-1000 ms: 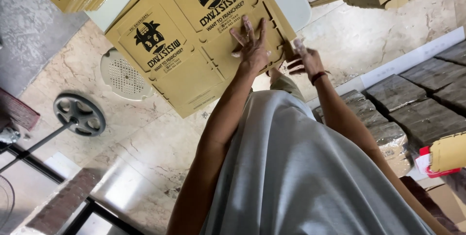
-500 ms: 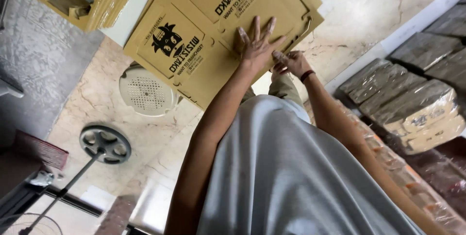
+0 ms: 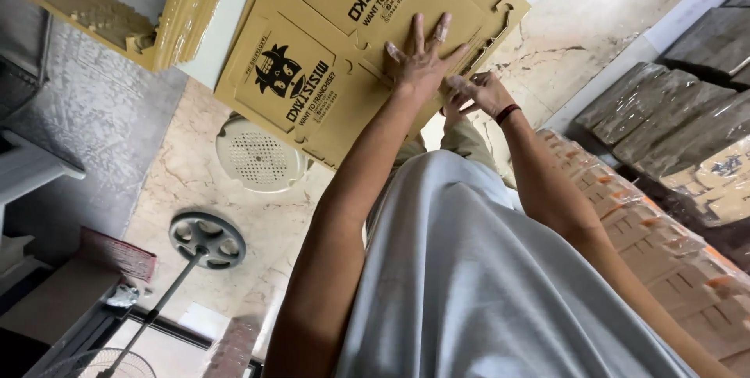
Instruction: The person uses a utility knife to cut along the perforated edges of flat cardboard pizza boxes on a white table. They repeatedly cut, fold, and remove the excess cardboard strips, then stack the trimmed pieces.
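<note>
The person's left hand [image 3: 423,56] lies flat with its fingers spread wide on a flat, unfolded cardboard box blank [image 3: 375,50], mustard yellow with black printed figures and lettering. The palm presses on the sheet near its lower right edge, and nothing is gripped in it. Just beside it, toward the person's body, the right hand [image 3: 478,92] meets the edge of the same blank; its fingers are bent at that edge, but whether they pinch the cardboard or only touch it cannot be told. A dark band [image 3: 507,113] sits on the right wrist.

The blank spreads up and away from both hands, and the edges of more yellow sheets show beneath it at its far right corner. Beyond the left hand, past a pale panel, a stack of yellow cardboard [image 3: 117,3] stands on edge. Below the left forearm, on the marble floor [image 3: 187,183], sit a round white perforated cover [image 3: 260,156] and, nearer the person, a round grey fan base [image 3: 207,240] with its pole. Outside the right arm lie wrapped bundles of flat cardboard [image 3: 664,237]. The person's grey shirt [image 3: 484,284] fills the foreground.
</note>
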